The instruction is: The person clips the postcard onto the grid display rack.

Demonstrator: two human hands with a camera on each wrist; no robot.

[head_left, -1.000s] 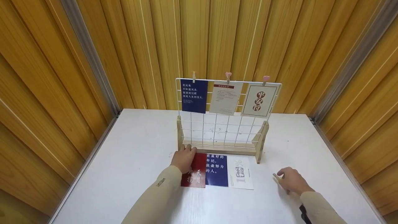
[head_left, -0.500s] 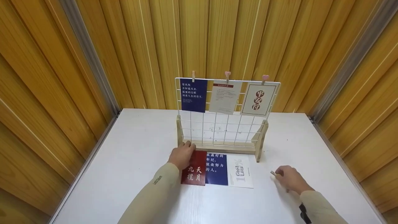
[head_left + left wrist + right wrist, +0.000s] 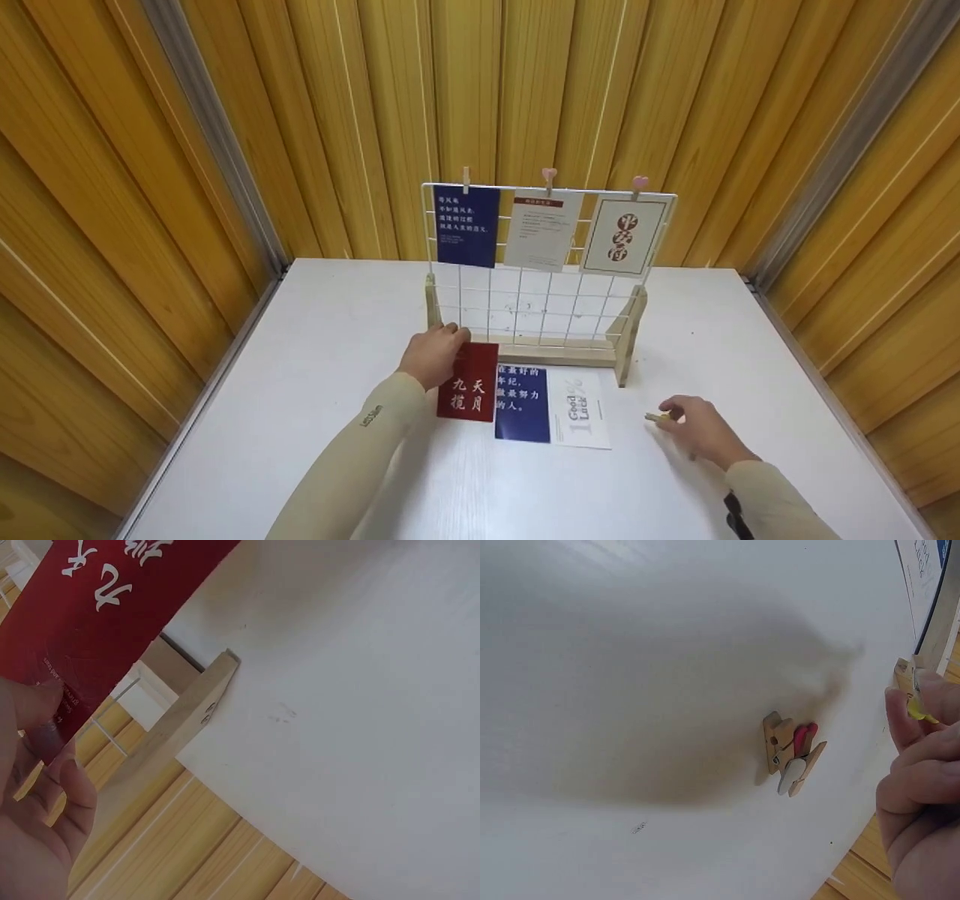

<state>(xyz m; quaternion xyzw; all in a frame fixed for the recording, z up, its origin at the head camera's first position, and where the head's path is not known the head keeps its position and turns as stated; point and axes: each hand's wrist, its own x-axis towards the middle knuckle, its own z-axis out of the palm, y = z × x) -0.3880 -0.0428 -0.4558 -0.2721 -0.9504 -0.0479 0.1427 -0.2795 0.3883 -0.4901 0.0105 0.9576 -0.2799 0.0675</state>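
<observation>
My left hand [image 3: 433, 357] pinches a red card [image 3: 474, 390] with white characters near its top corner, thumb on the printed face in the left wrist view. The card tilts up in front of the wire grid rack [image 3: 532, 309]. Beside it on the table lie a blue card [image 3: 523, 424] and a white "Good Luck" card [image 3: 592, 431]. To the right, my right hand [image 3: 703, 431] pinches a small wooden clothespin [image 3: 903, 676] with a yellow piece on it, between thumb and forefinger, above the table.
Three cards hang from clips on the rack's top wire: a blue one [image 3: 466, 251], a pale printed one [image 3: 536, 244] and a framed-border one [image 3: 646, 247]. Loose clothespins [image 3: 771, 744] lie on the white table [image 3: 337, 315] under my right hand. Yellow wood-look walls [image 3: 465, 90] enclose the table.
My left hand has lifted the red card and moved it toward the rack, away from the blue card's level. My right hand has shifted slightly left with the clothespin.
</observation>
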